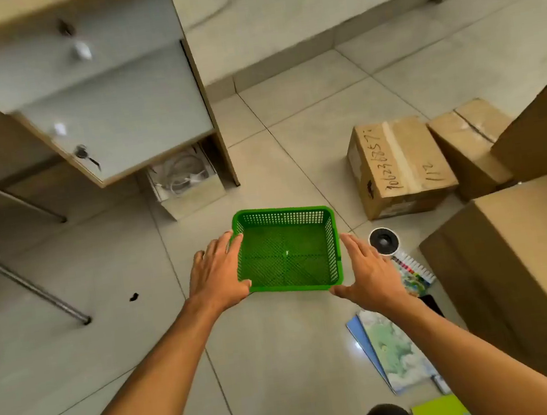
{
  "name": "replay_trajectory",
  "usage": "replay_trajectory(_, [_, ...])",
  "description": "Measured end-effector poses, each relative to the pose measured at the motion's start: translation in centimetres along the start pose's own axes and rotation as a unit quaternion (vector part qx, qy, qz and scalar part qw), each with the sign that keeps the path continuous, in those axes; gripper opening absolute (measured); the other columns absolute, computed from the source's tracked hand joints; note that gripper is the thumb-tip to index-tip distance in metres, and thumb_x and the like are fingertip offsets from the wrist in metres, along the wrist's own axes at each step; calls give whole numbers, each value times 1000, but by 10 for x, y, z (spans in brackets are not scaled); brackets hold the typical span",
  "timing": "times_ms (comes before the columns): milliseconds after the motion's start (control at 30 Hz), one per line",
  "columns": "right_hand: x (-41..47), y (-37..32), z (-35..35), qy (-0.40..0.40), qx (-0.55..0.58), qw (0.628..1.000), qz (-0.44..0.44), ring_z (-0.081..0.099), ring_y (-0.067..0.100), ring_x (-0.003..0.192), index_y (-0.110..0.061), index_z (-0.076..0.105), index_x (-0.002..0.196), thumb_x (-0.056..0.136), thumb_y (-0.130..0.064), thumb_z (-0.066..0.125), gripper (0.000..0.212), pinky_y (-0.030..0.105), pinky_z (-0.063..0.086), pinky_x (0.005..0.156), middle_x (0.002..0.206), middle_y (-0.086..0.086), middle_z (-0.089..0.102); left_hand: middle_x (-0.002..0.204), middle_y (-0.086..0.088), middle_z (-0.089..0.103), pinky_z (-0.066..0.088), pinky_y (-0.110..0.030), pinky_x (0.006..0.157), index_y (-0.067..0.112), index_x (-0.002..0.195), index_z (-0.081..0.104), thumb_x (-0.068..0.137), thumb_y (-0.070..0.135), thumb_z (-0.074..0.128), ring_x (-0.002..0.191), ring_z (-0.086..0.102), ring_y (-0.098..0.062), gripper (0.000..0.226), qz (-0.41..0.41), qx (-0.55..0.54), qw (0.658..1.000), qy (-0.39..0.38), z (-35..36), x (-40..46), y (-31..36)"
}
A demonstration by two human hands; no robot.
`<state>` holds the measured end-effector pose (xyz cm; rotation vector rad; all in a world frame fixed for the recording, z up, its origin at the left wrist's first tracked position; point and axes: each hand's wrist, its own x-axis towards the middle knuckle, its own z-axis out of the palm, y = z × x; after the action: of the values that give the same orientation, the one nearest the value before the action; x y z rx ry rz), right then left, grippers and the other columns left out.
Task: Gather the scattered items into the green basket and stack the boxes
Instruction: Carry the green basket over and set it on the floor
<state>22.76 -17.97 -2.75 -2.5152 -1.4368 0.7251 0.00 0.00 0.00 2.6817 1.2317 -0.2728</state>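
Green basket [287, 250] empty on floor tiles; left hand [216, 273] and right hand [366, 275] spread flat at its side walls, not gripping; advisable: clamp both rims evenly; set near notebook [394, 347].

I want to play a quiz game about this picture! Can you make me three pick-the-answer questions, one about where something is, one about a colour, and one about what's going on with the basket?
1. Where is the round black-and-white thing?
A. inside the basket
B. on the floor to the right of the basket
C. on the desk

2. What colour is the basket?
A. green
B. red
C. blue

3. What is in the basket?
A. books
B. a box
C. nothing

Answers: 1 B, it lies on the tiles beyond the right hand. 2 A, its mesh walls are bright green. 3 C, only its bare bottom shows between the left hand and the right.
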Motion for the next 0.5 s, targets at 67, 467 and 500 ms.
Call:
replay_trajectory(67, [28,12,43,3,-1,1000,-7,20,20,149,-26,0,159,74,-57,78,120,47,28,116,166,-5,11,161,0,12,26,-43,114,24,154,16,71,53,73,143,20,-21,105,-1,18,1000,-6,47,21,-9])
replay_trajectory(467, [129,82,206,15,-97,994,-43,-10,30,151,-44,-3,156,57,-59,87,135,58,20,117,163,5,-21,159,-7,-22,15,-54,118,35,154,9,64,52,82,148,-3,-33,117,-32,39,997,-63,237,89,-55])
replay_trajectory(500, [134,85,210,26,-66,997,-27,-13,33,150,-45,-2,156,52,-63,88,138,57,17,119,161,9,-23,157,-8,-26,17,-55,118,35,154,6,60,59,83,147,-5,-35,124,-55,-8,997,-61,241,94,-58])
